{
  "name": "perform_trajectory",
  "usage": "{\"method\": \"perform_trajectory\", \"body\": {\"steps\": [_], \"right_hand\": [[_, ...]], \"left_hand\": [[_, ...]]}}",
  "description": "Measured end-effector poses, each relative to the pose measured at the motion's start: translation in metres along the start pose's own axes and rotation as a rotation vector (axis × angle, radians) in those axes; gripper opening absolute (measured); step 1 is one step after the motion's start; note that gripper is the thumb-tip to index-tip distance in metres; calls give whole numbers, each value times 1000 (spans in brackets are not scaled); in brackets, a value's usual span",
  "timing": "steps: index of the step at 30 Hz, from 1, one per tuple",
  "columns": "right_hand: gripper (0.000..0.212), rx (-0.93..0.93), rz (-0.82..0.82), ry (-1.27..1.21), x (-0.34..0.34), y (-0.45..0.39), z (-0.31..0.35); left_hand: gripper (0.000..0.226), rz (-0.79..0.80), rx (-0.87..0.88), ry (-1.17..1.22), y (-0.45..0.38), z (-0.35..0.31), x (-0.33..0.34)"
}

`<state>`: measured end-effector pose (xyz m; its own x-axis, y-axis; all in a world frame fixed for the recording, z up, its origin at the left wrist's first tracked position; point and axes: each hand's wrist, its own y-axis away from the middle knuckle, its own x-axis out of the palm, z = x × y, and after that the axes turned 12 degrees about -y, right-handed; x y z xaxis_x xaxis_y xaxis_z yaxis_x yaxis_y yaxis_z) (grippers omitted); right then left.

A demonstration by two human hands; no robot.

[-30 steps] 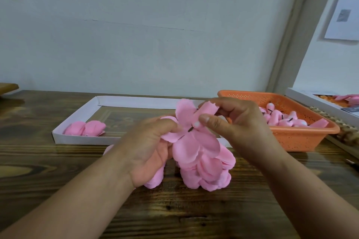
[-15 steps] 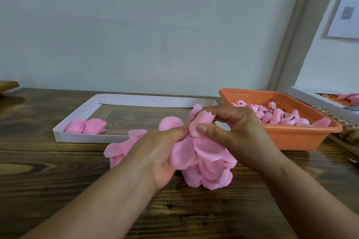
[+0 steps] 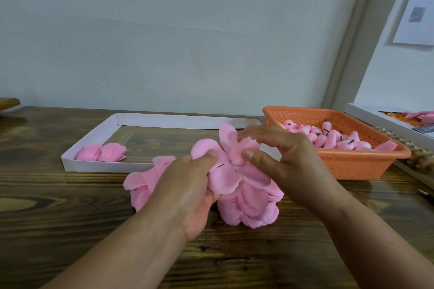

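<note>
Petals of pink fabric, layered into a petal cluster (image 3: 225,178), sit between both my hands just above a wooden table (image 3: 70,218). My left hand (image 3: 187,185) grips the cluster from the left, fingers curled underneath and the thumb pressed on top. My right hand (image 3: 288,159) pinches a small pink bud (image 3: 236,160) at the cluster's centre, the thumb on its front and the fingers lying nearly straight along an upright petal behind it. A loose pile of petals (image 3: 249,209) lies on the table directly below. A white tray (image 3: 94,165) behind my left hand holds two finished flowers (image 3: 101,152) in its near left corner. An orange basket (image 3: 352,164) to the right holds more buds (image 3: 328,139).
</note>
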<state>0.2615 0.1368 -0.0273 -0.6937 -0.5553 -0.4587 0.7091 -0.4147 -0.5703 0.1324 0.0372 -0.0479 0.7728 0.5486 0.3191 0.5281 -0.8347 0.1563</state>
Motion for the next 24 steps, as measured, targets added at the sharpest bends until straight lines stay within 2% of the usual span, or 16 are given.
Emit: {"method": "perform_trajectory", "body": {"steps": [2, 7, 10, 12, 15, 16, 17, 19, 22, 24], "right_hand": [[14, 50, 11, 2, -2, -2, -1], [7, 151, 110, -88, -10, -9, 1], [7, 130, 170, -207, -10, -8, 4], [4, 139, 148, -246, -9, -7, 5], [7, 121, 25, -203, -5, -5, 3], [6, 126, -19, -206, -3, -4, 3], [9, 134, -55, -215, -1, -3, 3], [21, 140, -93, -225, 2, -1, 4], [40, 190, -75, -240, 7, -1, 5], [29, 201, -43, -245, 8, 0, 6]], "left_hand": [[22, 13, 11, 3, 1, 3, -2], [18, 23, 42, -99, 6, 6, -1], [24, 71, 40, -112, 9, 6, -3], [20, 82, 44, -119, 8, 7, -3], [12, 120, 70, -141, 9, 7, -4], [18, 147, 78, -149, 11, 6, -3], [33, 162, 81, -149, 12, 6, -3], [49, 170, 88, -137, 14, 7, -4], [51, 152, 89, -178, 17, 7, -5], [48, 135, 86, -209, 17, 8, -5]]}}
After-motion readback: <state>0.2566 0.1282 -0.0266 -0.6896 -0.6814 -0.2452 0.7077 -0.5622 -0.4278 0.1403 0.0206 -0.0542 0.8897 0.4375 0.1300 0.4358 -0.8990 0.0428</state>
